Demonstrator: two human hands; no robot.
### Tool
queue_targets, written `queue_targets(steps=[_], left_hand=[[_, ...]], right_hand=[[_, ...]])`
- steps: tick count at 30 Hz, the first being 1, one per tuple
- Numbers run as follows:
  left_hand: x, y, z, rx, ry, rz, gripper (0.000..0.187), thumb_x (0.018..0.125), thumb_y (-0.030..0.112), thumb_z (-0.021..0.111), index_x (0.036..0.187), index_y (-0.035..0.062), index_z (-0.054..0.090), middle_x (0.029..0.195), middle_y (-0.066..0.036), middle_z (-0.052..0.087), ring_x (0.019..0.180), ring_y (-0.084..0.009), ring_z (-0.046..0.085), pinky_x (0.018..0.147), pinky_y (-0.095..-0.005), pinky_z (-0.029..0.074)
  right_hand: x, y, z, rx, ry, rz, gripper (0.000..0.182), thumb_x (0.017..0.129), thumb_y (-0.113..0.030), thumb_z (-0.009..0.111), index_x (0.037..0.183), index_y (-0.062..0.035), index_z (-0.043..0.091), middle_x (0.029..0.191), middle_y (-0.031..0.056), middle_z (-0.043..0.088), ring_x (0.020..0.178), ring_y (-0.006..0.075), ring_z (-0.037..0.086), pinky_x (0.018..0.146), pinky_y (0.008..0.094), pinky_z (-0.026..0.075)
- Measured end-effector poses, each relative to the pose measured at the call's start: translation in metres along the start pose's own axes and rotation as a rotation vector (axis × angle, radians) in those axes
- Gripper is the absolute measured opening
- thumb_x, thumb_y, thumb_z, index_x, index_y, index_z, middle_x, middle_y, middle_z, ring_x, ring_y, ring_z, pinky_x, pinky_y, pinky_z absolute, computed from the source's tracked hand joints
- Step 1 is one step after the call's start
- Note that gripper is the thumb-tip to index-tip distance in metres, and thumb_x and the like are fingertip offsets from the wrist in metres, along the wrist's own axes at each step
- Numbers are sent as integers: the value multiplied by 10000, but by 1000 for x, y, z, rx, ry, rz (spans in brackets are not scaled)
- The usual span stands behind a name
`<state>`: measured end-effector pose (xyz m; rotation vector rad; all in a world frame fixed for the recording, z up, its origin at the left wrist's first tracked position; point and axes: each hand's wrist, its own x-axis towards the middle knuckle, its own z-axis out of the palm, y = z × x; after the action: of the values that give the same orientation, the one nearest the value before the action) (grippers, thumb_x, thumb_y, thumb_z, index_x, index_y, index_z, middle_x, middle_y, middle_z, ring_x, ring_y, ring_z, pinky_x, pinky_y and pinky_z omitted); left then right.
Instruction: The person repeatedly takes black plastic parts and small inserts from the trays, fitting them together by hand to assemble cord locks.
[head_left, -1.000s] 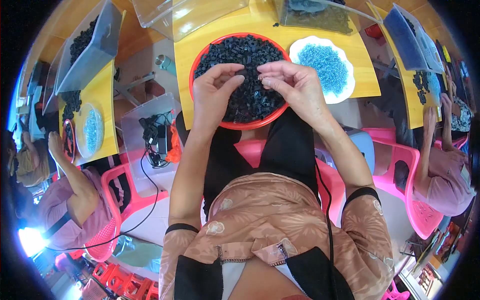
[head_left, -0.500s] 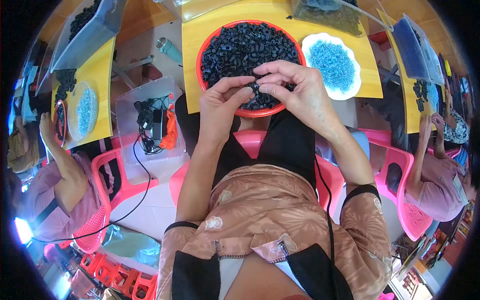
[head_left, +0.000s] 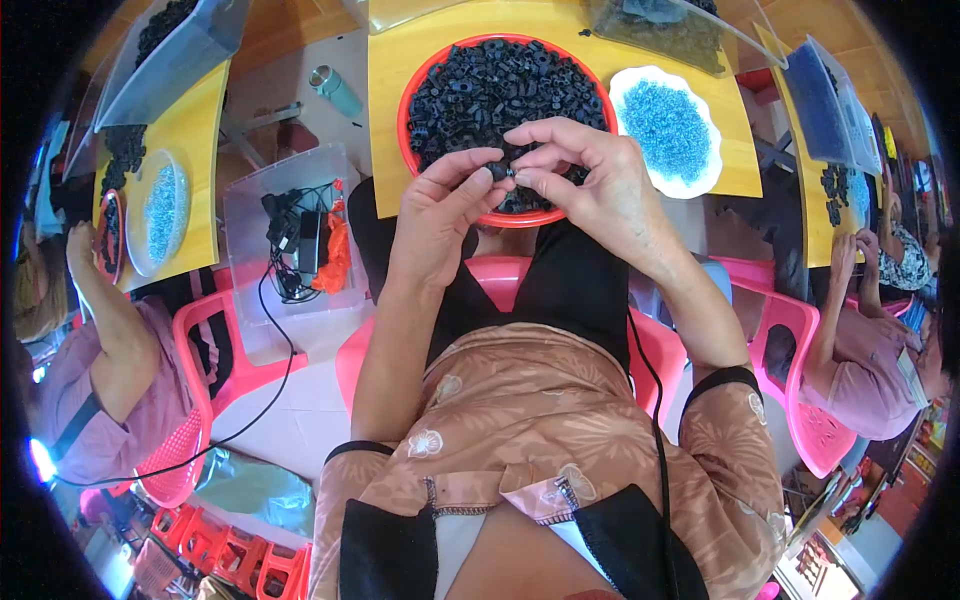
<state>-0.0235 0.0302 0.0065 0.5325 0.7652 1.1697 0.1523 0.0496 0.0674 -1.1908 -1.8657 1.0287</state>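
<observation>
Over the near edge of a red basin [head_left: 408, 130] my two hands meet. Between the thumb and fingers of my left hand [head_left: 435, 215] is a small black plastic part [head_left: 497, 171]. The fingertips of my right hand [head_left: 600, 185] are pinched against its right end, where a tiny shiny piece [head_left: 511, 172] shows; its kind is too small to tell. Many similar black plastic parts [head_left: 500, 90] fill the basin beneath. Right of it, a white scalloped plate [head_left: 713, 150] holds a heap of small light-blue translucent pieces [head_left: 665, 125].
The basin and plate stand on a yellow table [head_left: 745, 170]. A clear bin [head_left: 655, 40] of black parts is at the back. On the left, a clear box [head_left: 240, 225] holds cables, beside a flask [head_left: 335, 92]. Co-workers [head_left: 130, 370] sit on both sides. A black cable [head_left: 655, 400] crosses my lap.
My hands have shifted slightly left, and the black part has turned so more of it shows between my fingertips. The head view has moved a little.
</observation>
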Motion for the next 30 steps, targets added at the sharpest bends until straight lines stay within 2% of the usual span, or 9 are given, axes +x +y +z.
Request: queue_targets(steps=[2,8,14,16,17,26,30], left_hand=[[0,1,1,-21,10,1,203,880,20,590,1080,-9,599,1018,-90,625,889,-154,640,754,-241,546],[3,-5,1,93,38,164,242,863,-14,586,1104,-7,574,1055,-75,601,933,-155,615,824,-264,527],[0,4,3,150,39,105,276,866,-16,577,1142,-6,568,1022,-72,599,901,-125,600,835,-256,496],[0,3,-1,290,13,170,298,861,-17,579,1158,-11,559,1018,-74,599,902,-127,598,836,-257,499],[0,2,-1,359,-1,201,309,859,-18,580,1167,-14,555,1016,-75,598,902,-128,598,837,-258,500],[-6,-1,4,347,-16,211,340,799,-70,623,1130,-15,565,1009,-82,619,908,-137,602,831,-265,502],[-16,2,4,392,-27,143,290,788,-64,644,1068,-10,591,971,-83,641,882,-136,616,807,-264,511]], right_hand=[[0,-1,0,-6,3,2,276,792,-1,632,1065,-21,596,807,117,694,752,157,687,657,279,533],[-5,1,11,46,-65,-16,275,794,5,623,1065,-20,593,821,132,690,772,183,691,665,287,535],[-4,6,6,0,-5,-41,268,806,10,608,1072,-19,586,819,145,679,763,215,689,665,305,534],[0,6,1,-56,41,-87,268,811,6,607,1077,-20,582,821,146,676,761,218,688,662,308,533],[2,5,-1,-72,31,-97,257,823,0,597,1078,-22,577,821,146,673,759,232,685,662,311,533],[3,-6,-1,-159,-59,-90,302,773,27,598,1071,-6,556,743,140,653,702,283,666,617,339,513],[-1,-4,0,-65,-109,-71,267,767,13,637,1028,3,581,725,122,660,668,223,667,607,303,509]])
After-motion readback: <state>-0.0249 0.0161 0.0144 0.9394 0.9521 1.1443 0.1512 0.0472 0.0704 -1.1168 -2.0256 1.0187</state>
